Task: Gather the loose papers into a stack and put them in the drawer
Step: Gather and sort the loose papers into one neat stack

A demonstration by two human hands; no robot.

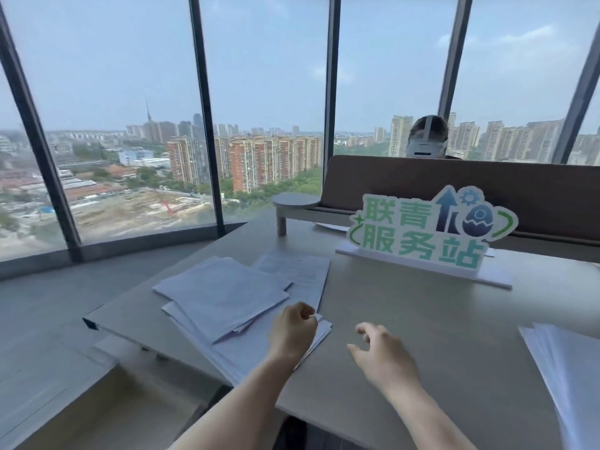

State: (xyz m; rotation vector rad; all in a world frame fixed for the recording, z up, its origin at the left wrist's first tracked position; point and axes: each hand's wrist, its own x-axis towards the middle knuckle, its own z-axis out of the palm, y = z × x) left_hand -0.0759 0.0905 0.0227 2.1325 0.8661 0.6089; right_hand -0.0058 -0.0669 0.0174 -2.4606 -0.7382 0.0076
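Observation:
Loose white papers (224, 297) lie in overlapping, skewed layers on the left part of the grey desk (406, 319). One printed sheet (298, 271) pokes out behind them. A second pile of papers (565, 368) sits at the right edge of the desk. My left hand (292, 329) hovers over the near right corner of the left papers, fingers curled shut, with nothing visibly held. My right hand (380, 352) is over bare desk to the right of it, fingers apart and empty. No drawer is visible.
A white and green sign with characters (425, 232) stands at the back of the desk. Behind it is a brown divider panel (454, 186) with a small round shelf (297, 201). A person wearing a headset (427, 138) sits beyond the divider. Tall windows fill the background.

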